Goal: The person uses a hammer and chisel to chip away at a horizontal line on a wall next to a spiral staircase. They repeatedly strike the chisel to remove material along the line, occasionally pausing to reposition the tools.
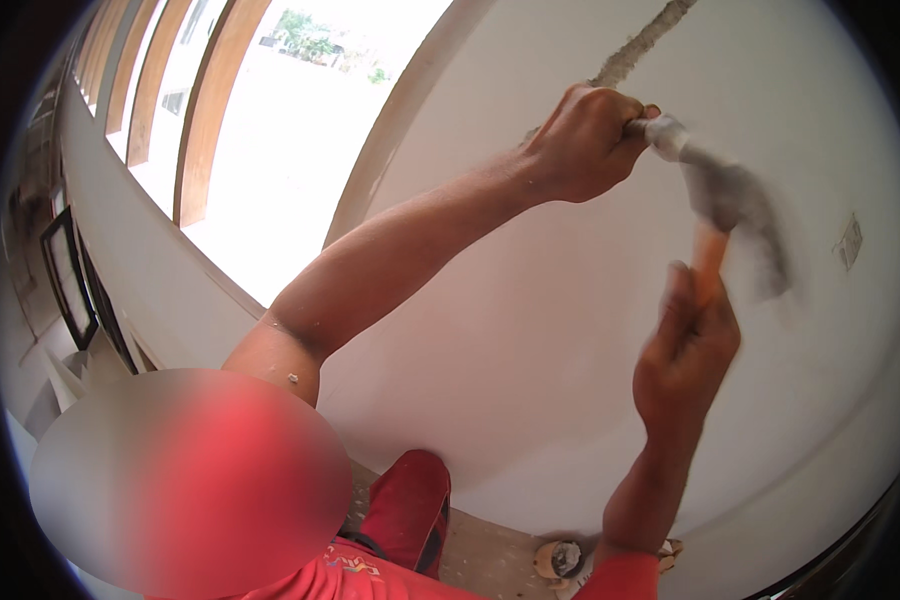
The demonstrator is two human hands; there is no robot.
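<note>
Dark frame (pixel 70 275), one: far left of the hammer, a little lower. Wooden bars (pixel 210 115), several: upper left of the hammer, at a bright window (pixel 320 130). Red trouser leg (pixel 407 505), one: lower left of the hammer, bent at the knee. Pale wall (pixel 510 350): behind the hammer. Round pot (pixel 543 562), one: well below the hammer, greyish matter inside. Left hand (pixel 592 148): left of the hammer's head, fingers curled tightly about a metal rod (pixel 636 127), whose end points at that head; blur hides whether they touch. Rough groove (pixel 642 45): in the wall, above and left of the hammer. Right hand (pixel 688 350): wrapped around the orange handle, below the head. Hammer (pixel 715 205), one: blurred, in front of the wall. Wall box (pixel 850 243), small: right of the hammer.
</note>
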